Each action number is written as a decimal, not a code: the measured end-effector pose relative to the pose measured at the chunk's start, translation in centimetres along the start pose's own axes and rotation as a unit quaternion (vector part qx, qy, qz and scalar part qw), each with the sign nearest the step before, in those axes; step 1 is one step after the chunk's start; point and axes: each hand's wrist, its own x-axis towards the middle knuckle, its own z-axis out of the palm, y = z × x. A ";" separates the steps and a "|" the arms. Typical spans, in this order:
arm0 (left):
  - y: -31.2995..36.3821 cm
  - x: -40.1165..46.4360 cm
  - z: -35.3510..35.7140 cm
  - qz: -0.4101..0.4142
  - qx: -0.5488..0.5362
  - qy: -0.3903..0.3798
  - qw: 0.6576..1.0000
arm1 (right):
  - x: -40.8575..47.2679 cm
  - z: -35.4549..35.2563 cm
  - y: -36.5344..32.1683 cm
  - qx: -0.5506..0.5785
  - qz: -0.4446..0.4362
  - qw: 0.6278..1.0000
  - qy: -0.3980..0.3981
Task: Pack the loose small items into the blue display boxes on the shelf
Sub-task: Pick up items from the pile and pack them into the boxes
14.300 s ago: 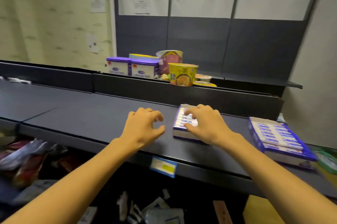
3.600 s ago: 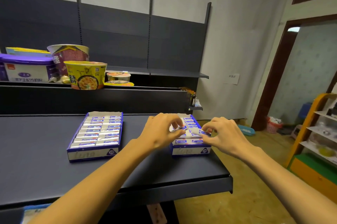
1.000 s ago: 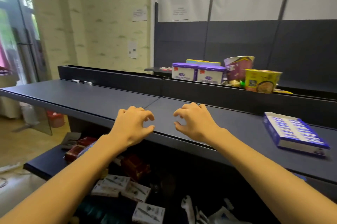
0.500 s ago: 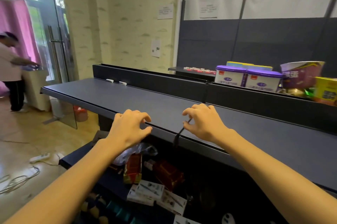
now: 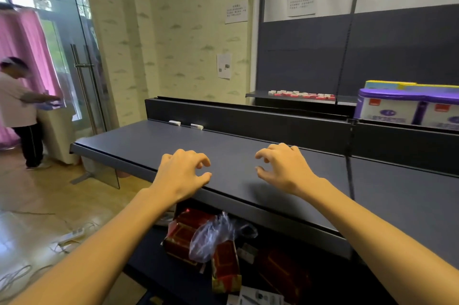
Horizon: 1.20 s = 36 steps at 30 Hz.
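Daylight is admitted through the glass door (image 5: 62, 61) at far left, where highlights are blown out. The dark shelf (image 5: 248, 155) is evenly lit, with soft shadows. Wide-angle bending is seen at the edges; the lower shelf's contents are blurred.

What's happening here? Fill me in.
A person's left hand and right hand hover, loosely curled and holding nothing, over a dark shelf. Two small white items lie at its back edge. No blue display boxes are in view. Red packages sit below.
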 end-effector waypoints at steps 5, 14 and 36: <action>-6.3 3.5 1.9 -0.004 -0.009 -0.009 1.000 | 5.6 3.0 -1.3 -0.011 0.012 1.000 -0.007; -16.4 9.7 5.1 0.005 -0.035 -0.028 0.999 | 14.7 7.9 -4.6 -0.028 0.043 0.998 -0.025; -36.6 27.5 15.4 0.087 -0.111 -0.044 0.989 | 35.7 22.0 -13.1 -0.060 0.249 0.966 0.038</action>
